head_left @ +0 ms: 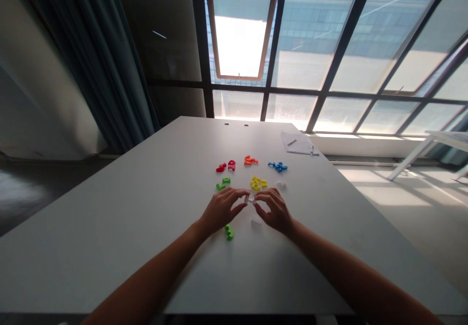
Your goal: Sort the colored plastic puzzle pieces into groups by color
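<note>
Over the middle of the table, my left hand pinches a small white plastic piece between thumb and fingers. Facing it, my right hand grips another small white plastic piece; the two meet between my fingertips, though whether they are joined I cannot tell. A white piece lies on the table just below my right hand, and another white piece lies beyond it. Close to my left wrist is a green piece. Yellow pieces sit just past my fingertips.
Farther up the white table lie green pieces, red pieces, orange pieces and blue pieces in small groups. A paper sheet with pens is at the far right corner. Windows and a curtain stand behind.
</note>
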`<state>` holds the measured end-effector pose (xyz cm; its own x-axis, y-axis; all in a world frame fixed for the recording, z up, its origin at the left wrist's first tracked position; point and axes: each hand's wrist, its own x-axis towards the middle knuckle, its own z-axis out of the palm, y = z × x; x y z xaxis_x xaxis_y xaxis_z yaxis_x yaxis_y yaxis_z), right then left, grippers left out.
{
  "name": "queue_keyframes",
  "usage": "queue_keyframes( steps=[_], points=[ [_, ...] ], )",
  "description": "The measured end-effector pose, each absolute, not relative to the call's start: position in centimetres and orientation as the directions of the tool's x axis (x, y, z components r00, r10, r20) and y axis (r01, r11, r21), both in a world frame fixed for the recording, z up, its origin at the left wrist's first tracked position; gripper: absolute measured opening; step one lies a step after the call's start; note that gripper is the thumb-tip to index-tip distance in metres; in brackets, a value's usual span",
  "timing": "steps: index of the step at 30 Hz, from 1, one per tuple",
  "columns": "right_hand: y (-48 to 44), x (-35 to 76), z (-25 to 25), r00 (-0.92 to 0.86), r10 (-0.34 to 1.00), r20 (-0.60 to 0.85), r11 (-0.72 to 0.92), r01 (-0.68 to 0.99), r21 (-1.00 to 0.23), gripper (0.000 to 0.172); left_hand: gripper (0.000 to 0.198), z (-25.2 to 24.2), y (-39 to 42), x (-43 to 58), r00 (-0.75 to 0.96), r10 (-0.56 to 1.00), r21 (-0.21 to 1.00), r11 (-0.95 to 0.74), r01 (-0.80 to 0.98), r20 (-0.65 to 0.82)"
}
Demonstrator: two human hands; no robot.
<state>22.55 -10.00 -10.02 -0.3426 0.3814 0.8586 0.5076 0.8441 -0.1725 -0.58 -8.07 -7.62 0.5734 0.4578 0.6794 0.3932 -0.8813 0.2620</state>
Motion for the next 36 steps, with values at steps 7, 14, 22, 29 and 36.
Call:
queue_keyframes(
  steps=[7,14,22,29,36],
  points=[
    [-10.1,22.64,-10.05,-0.371,0.359,0.856,0.866,0.475,-0.157,0.027,0.03,-7.52,-8.25,-0.54,0.561,0.492,0.277,-0.861,0.426,0.666],
    [-10.03,22.7,-10.28,-0.357,0.385,0.851,0.861,0.472,-0.191,0.024,0.032,-8.05,-8.07,-0.62,0.562,0.529,0.31,-0.842,0.442,0.636],
    [-10.09,22.58,-9.91,-0.354,0.393,0.848,0.863,0.461,-0.208,0.017,0.035,-8.34,-7.94,-0.64,0.619,0.5,0.287,-0.863,0.416,0.605],
    [-9.92,22.62,-10.0,-0.354,0.403,0.844,0.858,0.467,-0.214,0.014,0.034,-8.4,-7.92,-0.79,0.639,0.494,0.284,-0.867,0.409,0.59],
    [-10.25,22.64,-10.07,-0.352,0.382,0.855,0.852,0.492,-0.178,0.033,0.035,-7.76,-8.24,-0.73,0.603,0.546,0.328,-0.836,0.44,0.582]
  ],
)
